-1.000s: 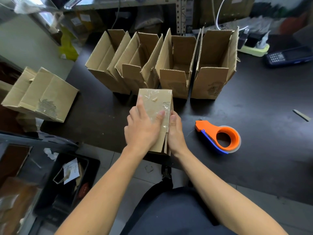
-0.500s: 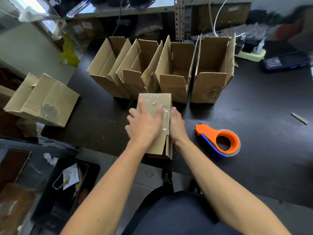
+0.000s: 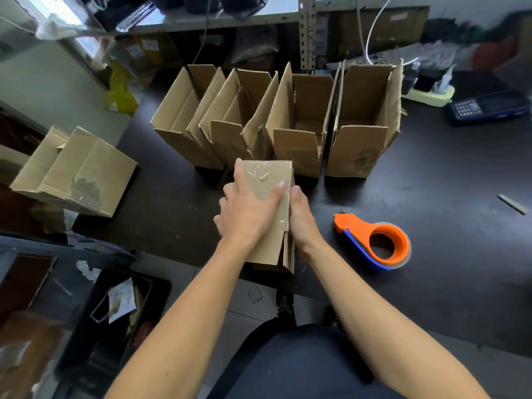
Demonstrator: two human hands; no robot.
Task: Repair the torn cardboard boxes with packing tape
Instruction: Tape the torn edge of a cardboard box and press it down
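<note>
Pressed flat, fingers straight: left hand (image 3: 247,214) atop small taped brown cardboard box (image 3: 270,226); right hand (image 3: 302,220) against its side, beside orange tape dispenser (image 3: 377,243).

Under the left hand (image 3: 247,214), middle of the box (image 3: 269,180) top covered; left wall unseen. Right hand (image 3: 302,220) fingers out of sight behind the right wall. Both arms cut off by the lower edge. Far right of the grip, handset (image 3: 486,106) keys too small to read. Beyond it, top-right corner smeared past telling. Shelf (image 3: 259,15) clipped by the top edge.
</note>
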